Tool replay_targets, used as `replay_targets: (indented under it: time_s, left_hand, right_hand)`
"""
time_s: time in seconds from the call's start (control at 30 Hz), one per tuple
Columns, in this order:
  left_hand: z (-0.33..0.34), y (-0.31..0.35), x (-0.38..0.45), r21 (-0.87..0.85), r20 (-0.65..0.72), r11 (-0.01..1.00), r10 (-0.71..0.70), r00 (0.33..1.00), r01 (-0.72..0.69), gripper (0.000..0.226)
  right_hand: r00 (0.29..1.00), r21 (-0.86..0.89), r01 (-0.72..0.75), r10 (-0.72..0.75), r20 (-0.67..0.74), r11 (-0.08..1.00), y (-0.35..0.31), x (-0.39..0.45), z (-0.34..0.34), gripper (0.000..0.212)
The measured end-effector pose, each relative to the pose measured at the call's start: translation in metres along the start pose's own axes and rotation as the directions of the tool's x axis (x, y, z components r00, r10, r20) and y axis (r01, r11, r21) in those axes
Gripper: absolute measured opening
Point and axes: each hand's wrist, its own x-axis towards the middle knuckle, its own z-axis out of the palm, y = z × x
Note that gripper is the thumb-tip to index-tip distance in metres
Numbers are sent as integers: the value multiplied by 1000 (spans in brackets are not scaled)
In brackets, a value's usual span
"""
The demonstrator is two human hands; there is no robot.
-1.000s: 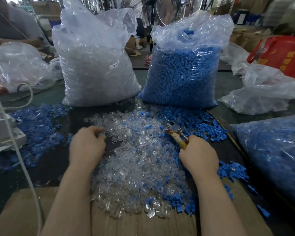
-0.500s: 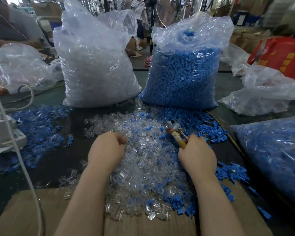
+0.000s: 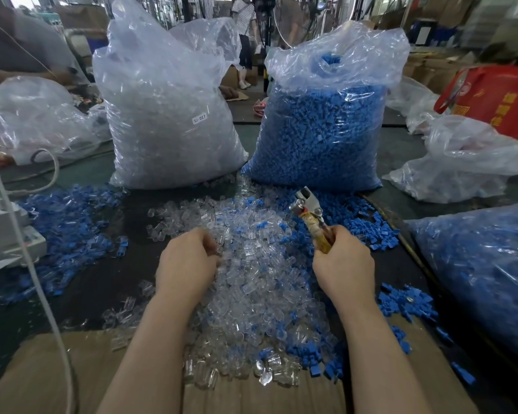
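Observation:
A heap of small clear plastic caps (image 3: 251, 282), mixed with blue plastic pieces (image 3: 350, 213), lies on the dark table in front of me. My left hand (image 3: 187, 261) rests on the heap's left side with fingers curled into the clear caps; whether it holds one is hidden. My right hand (image 3: 344, 264) grips the tape-wrapped handles of metal pliers (image 3: 308, 210), whose jaws point up and away over the heap.
Behind the heap stand a tall bag of clear caps (image 3: 168, 115) and a tall bag of blue pieces (image 3: 320, 124). More blue pieces (image 3: 63, 222) lie left, beside a white device (image 3: 3, 231) with a cable. Another blue-filled bag (image 3: 488, 270) sits right. Cardboard (image 3: 42, 377) covers the near edge.
My left hand has slid right from the heap's left edge into the clear caps. My right hand has lifted the pliers so the jaws stand higher.

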Motion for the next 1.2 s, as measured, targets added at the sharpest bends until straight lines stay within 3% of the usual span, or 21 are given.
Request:
replay_targets:
  time_s: [0.13, 0.2, 0.27, 0.37, 0.6, 1.03, 1.2]
  left_hand:
    - [-7, 4, -2, -382, 28, 923, -49, 998, 57, 20]
    - [-9, 6, -4, -480, 103, 875, -11, 995, 59, 27]
    - [-11, 10, -5, -531, 154, 846, 40, 987, 48, 30]
    - [-11, 17, -7, -599, 125, 800, 71, 990, 18, 25]
    - [-7, 27, -11, -681, 124, 732, 85, 989, 23, 14]
    - [9, 40, -18, -564, 138, 825, 81, 987, 11, 11]
    - [9, 43, -17, -310, 154, 945, 162, 975, -108, 22]
  right_hand:
    - [997, 78, 71, -67, -49, 994, -2, -1, 1, 10]
    - [993, 96, 92, -85, -78, 991, -3, -1, 2, 16]
    - [991, 120, 100, -88, -97, 988, -3, -1, 2, 18]
    - [989, 191, 122, -103, -106, 974, -4, -2, 0, 11]
    - [986, 468, 169, -146, -85, 868, -9, -4, -2, 13]
    - [975, 581, 215, -211, -76, 785, -14, -6, 1, 11]
    - [972, 585, 222, -224, -70, 780, -14, -5, 3, 9]
